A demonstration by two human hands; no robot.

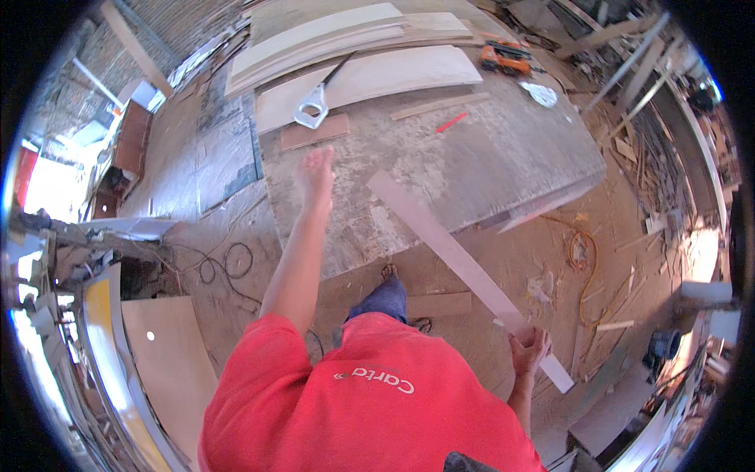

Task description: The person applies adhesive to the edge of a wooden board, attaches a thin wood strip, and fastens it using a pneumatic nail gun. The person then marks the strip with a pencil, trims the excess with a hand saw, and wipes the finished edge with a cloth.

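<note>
My right hand (pixel 529 351) grips a long, flat, pale wooden strip (pixel 447 245) near its lower end. The strip slants up to the left, and its far end reaches over the worn workbench (pixel 519 157). Stretched forward above the bench's left side, my left hand (pixel 317 175) has its fingers curled together, with nothing visible in them. Just beyond it lies a short brown wooden piece (pixel 314 132). A handsaw (pixel 311 108) with a light grey handle lies behind that piece, its dark blade pointing away over a pale board (pixel 393 76).
Stacked pale boards (pixel 322 43) cover the far bench. An orange power tool (pixel 506 57), a crumpled white wrapper (pixel 539 94), a red pencil-like stick (pixel 451 122) and a thin wooden slat (pixel 440 105) lie rightward. An orange cable (pixel 591 275) and a dark cable (pixel 236 263) trail across the floor.
</note>
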